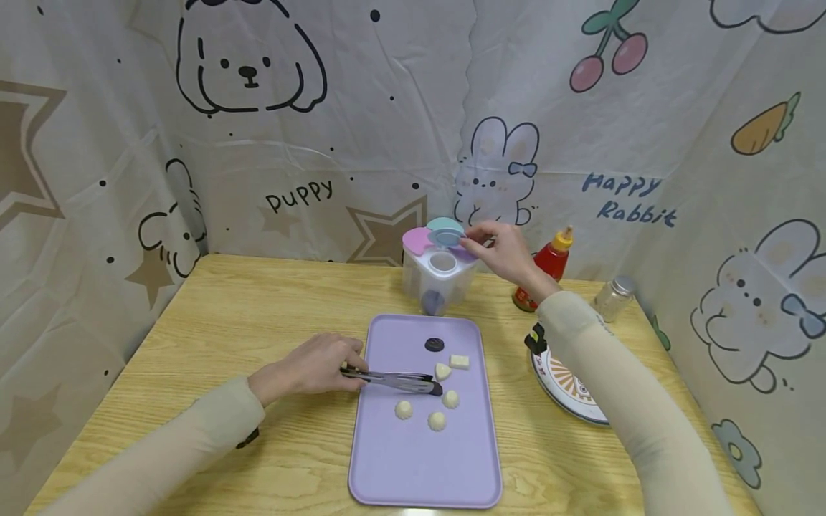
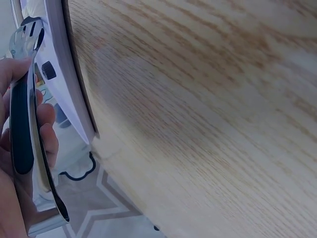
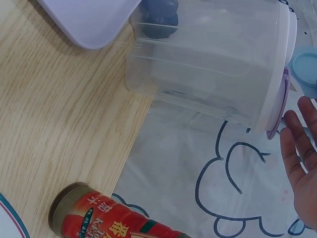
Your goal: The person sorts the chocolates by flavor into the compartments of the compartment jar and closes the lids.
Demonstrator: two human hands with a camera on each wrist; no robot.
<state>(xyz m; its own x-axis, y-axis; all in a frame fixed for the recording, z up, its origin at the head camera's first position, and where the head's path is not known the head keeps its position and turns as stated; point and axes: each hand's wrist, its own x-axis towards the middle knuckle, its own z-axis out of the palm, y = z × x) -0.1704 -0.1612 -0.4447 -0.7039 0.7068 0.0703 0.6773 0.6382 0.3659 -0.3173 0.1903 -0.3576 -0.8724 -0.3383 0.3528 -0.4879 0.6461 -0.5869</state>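
I have the left hand [image 1: 323, 363] clamped on the tongs [image 1: 416, 386] — they cross the purple tray [image 1: 426, 473] from nine o'clock, among small white pieces [image 1: 437, 421]. Beyond the tray's twelve o'clock, my right hand [image 1: 506, 252] meets the raised blue lid [image 1: 446, 237] of the clear container [image 1: 454, 288] — I cannot tell whether it pinches.

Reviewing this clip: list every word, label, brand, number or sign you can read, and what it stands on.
"PUPPY": back cloth, under the dog drawing.
"Happy Rabbit": same cloth, farther right.
Red bottle: Chinese and Latin lettering, too blurred or cut off.
Plate: small marks, unreadable.
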